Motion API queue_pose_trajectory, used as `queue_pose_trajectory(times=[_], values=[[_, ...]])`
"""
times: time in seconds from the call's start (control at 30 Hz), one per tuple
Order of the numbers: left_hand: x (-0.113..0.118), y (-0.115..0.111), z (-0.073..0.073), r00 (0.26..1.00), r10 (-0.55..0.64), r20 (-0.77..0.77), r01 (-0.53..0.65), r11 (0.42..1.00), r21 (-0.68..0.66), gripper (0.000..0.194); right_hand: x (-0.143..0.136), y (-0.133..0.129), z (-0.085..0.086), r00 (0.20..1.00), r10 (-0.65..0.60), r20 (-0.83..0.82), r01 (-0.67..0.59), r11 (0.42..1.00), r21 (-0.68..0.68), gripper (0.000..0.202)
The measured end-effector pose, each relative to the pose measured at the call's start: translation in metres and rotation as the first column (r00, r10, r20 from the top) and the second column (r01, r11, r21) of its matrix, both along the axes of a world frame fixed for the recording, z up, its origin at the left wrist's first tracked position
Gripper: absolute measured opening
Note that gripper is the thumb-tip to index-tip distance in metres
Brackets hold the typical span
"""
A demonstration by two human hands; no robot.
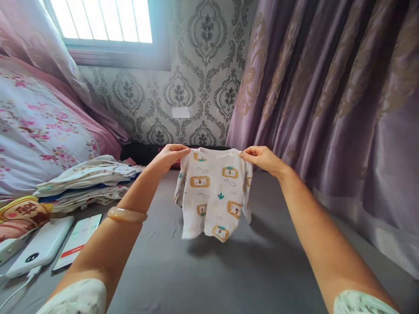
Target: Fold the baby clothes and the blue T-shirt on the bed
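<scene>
A small white long-sleeved baby top [214, 192] with yellow lion faces and green leaves hangs upright by its shoulders above a grey sheet [157, 270]. My left hand [170, 155] pinches the shoulder at the left of the neckline. The other shoulder is held between the thumb and fingers of my right hand [262, 158]. Both sleeves droop at the sides, and the lower edge hangs just over the sheet, casting a shadow.
Folded clothes [88, 179] are stacked at the left, beside floral bedding [42, 135]. Nearer lie a phone [78, 240], a white power bank [42, 248] with a cable, and a colourful plush item [22, 213]. Purple curtains [310, 87] hang at the right.
</scene>
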State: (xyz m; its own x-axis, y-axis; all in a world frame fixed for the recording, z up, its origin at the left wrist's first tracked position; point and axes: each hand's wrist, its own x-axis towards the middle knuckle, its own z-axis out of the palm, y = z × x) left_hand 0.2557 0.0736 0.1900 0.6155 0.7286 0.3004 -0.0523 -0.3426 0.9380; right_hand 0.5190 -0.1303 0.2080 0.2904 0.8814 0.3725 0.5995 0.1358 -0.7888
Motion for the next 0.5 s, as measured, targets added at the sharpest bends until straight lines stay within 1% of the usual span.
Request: queue_pose_trajectory(times=[0.13,0.17,0.23,0.27,0.3,0.37,0.43,0.47,0.5], values=[[0.007,-0.009,-0.004,0.997,0.031,0.070,-0.039,0.991,0.125,0.041,0.002,0.004,-0.010,0.993,-0.088,0.082,0.078,0.990,0.116,0.045],[0.009,-0.011,-0.005,0.995,0.049,0.092,-0.064,0.984,0.166,0.038,0.001,0.004,-0.012,0.989,-0.104,0.104,0.088,0.986,0.143,0.045],[0.009,-0.015,-0.007,0.983,0.129,0.131,-0.160,0.953,0.257,0.032,-0.001,0.001,-0.014,0.983,-0.122,0.134,0.097,0.978,0.184,0.045],[0.008,-0.018,-0.008,0.972,0.182,0.146,-0.220,0.924,0.312,0.030,-0.003,-0.002,-0.014,0.983,-0.122,0.135,0.095,0.976,0.195,0.046],[0.005,-0.021,-0.008,0.958,0.237,0.161,-0.281,0.883,0.375,0.027,-0.006,-0.006,-0.013,0.985,-0.114,0.127,0.087,0.976,0.198,0.046],[-0.005,-0.032,-0.008,0.924,0.328,0.199,-0.383,0.771,0.509,0.024,-0.014,-0.019,-0.009,0.993,-0.081,0.083,0.065,0.980,0.186,0.048],[-0.020,-0.049,-0.003,0.894,0.380,0.237,-0.441,0.652,0.617,0.022,-0.026,-0.037,-0.001,0.999,-0.048,0.020,0.044,0.987,0.157,0.049],[-0.028,-0.059,0.001,0.881,0.400,0.252,-0.462,0.615,0.638,0.022,-0.033,-0.047,0.004,0.999,-0.038,-0.009,0.039,0.990,0.136,0.049],[-0.037,-0.069,0.007,0.873,0.407,0.269,-0.476,0.591,0.651,0.022,-0.039,-0.057,0.011,0.999,-0.032,-0.032,0.036,0.993,0.110,0.049]])
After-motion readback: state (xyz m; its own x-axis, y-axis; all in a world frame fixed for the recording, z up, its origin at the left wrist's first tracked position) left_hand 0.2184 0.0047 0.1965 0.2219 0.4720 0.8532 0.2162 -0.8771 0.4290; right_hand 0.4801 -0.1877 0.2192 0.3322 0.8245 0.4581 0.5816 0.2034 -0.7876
